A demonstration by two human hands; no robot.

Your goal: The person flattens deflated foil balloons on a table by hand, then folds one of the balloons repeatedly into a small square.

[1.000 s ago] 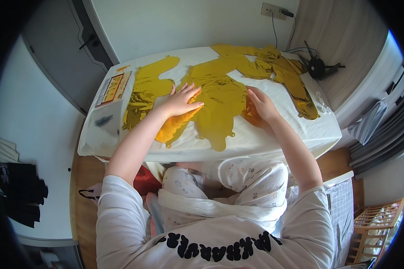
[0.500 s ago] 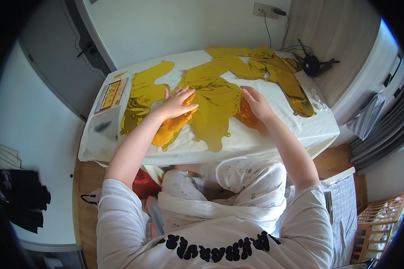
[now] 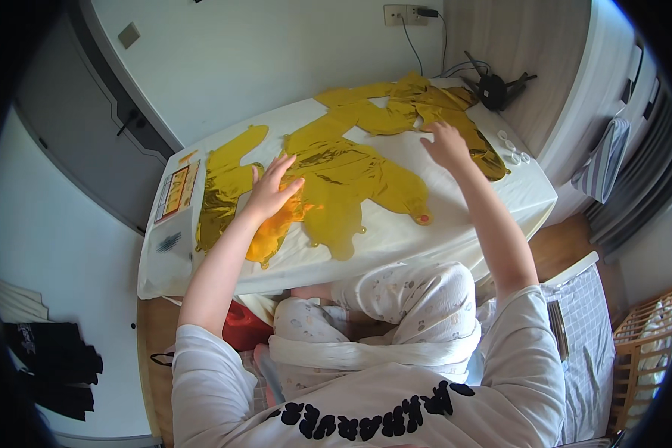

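On the white-covered desk point(image 3: 455, 231), directly ahead of the seated person, lies a deflated gold foil balloon point(image 3: 351, 183), flattened and shiny; it is the middle one of three such pieces, with a second gold foil balloon point(image 3: 228, 187) just to its left and a crumpled heap of gold foil balloons point(image 3: 418, 104) beyond it toward the wall. The left hand point(image 3: 272, 187) rests palm down on the middle balloon's left part, fingers spread, its grip wide and closed on nothing; the right hand point(image 3: 446, 143) hangs open above the far right side of that balloon, near the heap, fingers loose, also holding nothing; whether it touches the foil I cannot tell.

The work in hand looks like flattening the film; to do it well, I judge, the left palm should pin the foil while the other hand strokes outward from it, pushing creases toward the edges rather than dragging the sheet; light pressure seems wise, since foil film wrinkles readily and slides on cloth.

The middle balloon's long axis runs diagonally across the desk, from far left to the near right; its small reddish tab point(image 3: 423, 219) points toward the near right edge, close to the person's lap; an orange-tinted lobe point(image 3: 276, 231) hangs toward the near left, below the left hand. A printed card point(image 3: 175, 190) lies left of the second balloon.
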